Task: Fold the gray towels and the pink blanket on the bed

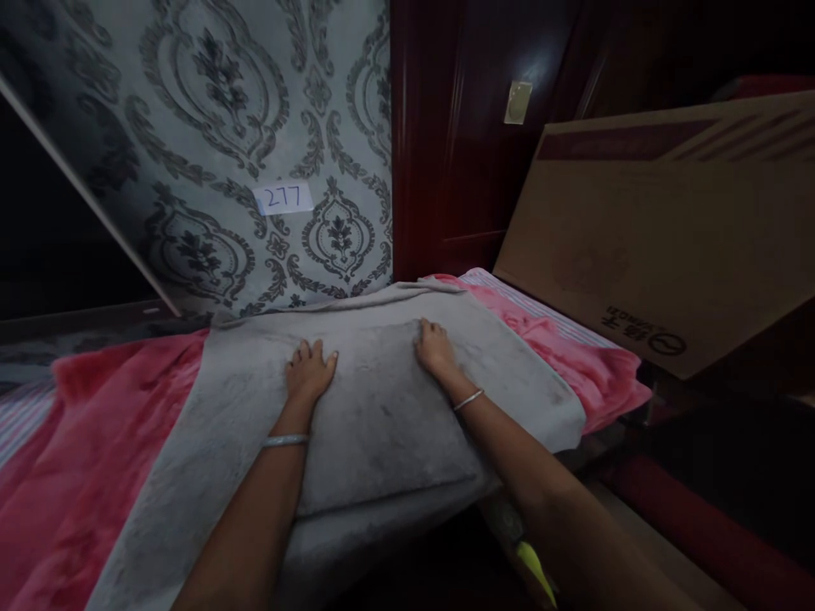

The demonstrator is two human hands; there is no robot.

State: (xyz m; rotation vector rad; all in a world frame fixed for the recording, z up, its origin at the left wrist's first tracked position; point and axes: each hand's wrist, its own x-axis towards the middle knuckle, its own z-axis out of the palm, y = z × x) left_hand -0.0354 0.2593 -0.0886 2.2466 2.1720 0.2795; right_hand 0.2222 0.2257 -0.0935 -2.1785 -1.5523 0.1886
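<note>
A grey, square, plush piece of fabric point(375, 416), perhaps folded cloth or a cushion cover, lies flat on a larger light grey cloth point(242, 365). My left hand point(310, 371) rests palm down at the square's upper left corner, its fingers spread and nothing held. At the upper right corner, my right hand point(435, 346) lies on the fabric with the fingers stretched forward and slightly bent; its thumb side touches the square's edge. Both wrists wear a bracelet. The square's lower edge shows as a dark line near the front of the surface.
Pink plush blanket point(127, 424) shows on both sides beneath the grey cloth, over a striped sheet point(548, 310). A large cardboard box point(662, 229) leans at the right. Behind are patterned wallpaper point(222, 102) with a "277" label point(283, 198) and a dark red door point(471, 153).
</note>
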